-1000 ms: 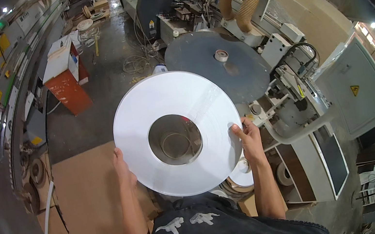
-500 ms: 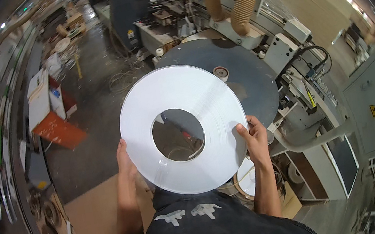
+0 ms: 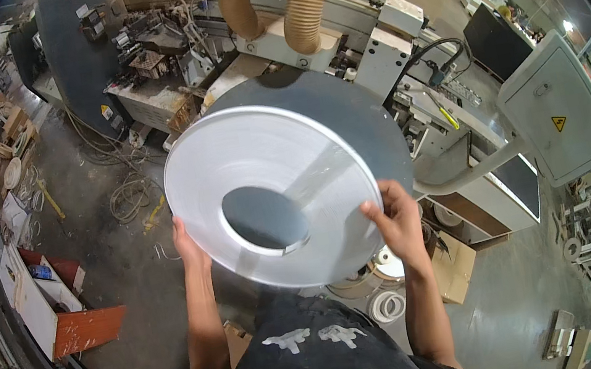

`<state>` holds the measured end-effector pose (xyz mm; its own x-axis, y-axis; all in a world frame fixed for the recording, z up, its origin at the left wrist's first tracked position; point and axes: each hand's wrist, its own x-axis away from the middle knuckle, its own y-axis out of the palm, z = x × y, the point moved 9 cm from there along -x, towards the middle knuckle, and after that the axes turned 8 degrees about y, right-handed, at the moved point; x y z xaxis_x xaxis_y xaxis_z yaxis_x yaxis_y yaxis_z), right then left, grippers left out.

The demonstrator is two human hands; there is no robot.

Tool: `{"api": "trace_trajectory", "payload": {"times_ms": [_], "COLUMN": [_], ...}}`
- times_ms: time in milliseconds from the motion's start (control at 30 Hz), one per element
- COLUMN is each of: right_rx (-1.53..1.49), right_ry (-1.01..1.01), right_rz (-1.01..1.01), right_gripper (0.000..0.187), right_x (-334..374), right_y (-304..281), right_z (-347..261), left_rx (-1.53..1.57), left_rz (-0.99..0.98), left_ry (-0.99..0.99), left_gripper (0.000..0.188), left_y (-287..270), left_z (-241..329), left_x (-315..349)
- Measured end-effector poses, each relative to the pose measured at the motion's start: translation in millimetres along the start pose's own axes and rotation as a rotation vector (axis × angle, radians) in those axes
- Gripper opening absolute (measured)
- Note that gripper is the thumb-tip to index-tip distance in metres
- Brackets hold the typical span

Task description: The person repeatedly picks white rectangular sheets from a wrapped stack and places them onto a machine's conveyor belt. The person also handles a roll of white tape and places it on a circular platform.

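A wide, flat roll of white edge-banding tape [image 3: 244, 150] with a round central hole is held up in front of me by both hands. It tilts, so its face looks dished, and clear tape strips cross it. My left hand [image 3: 190, 249] supports the roll's left rim, its fingers mostly hidden behind it. On the right rim, my right hand [image 3: 398, 224] grips with the thumb on the face and the fingers behind. Beyond and below the roll is a dark grey round disc [image 3: 373, 114] on the machine, partly seen through the hole.
Ribbed tan hoses [image 3: 304, 5] drop to the machine behind the disc. A grey control box [image 3: 558, 108] on a pipe arm stands at right. Several white rolls [image 3: 387, 307] and a cardboard box [image 3: 454, 267] are below. Loose cable [image 3: 133, 196] and an orange-and-white cabinet [image 3: 50, 316] lie left.
The roll has tipped out of its flatter, face-on position and moved slightly left, still in both hands. My view has turned right, and the grey disc now shows through the hole.
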<state>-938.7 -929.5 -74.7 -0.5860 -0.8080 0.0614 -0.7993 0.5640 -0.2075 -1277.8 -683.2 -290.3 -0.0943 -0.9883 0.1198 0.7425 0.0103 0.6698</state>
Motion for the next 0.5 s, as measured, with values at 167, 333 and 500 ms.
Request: {"api": "trace_trajectory", "payload": {"times_ms": [167, 333, 500], "right_rx": [0.122, -0.019, -0.456], "right_ry": [-0.209, -0.230, -0.071], "right_rz": [0.344, 0.425, 0.547], "right_gripper": [0.031, 0.026, 0.049], "right_x": [-92.2, -111.3, -91.4], "right_y": [-28.9, -90.4, -127.7], "right_z": [-4.5, 69.3, 145.2], "left_rx": [-0.449, -0.735, -0.586], "left_rz": [-0.289, -0.875, -1.173], "left_ry": [0.301, 0.581, -0.098], "left_gripper": [0.018, 0.032, 0.078], "left_y": [89.9, 275.9, 287.8], "left_z": [60.6, 104.7, 68.0], "left_x": [-84.9, -59.9, -56.8]}}
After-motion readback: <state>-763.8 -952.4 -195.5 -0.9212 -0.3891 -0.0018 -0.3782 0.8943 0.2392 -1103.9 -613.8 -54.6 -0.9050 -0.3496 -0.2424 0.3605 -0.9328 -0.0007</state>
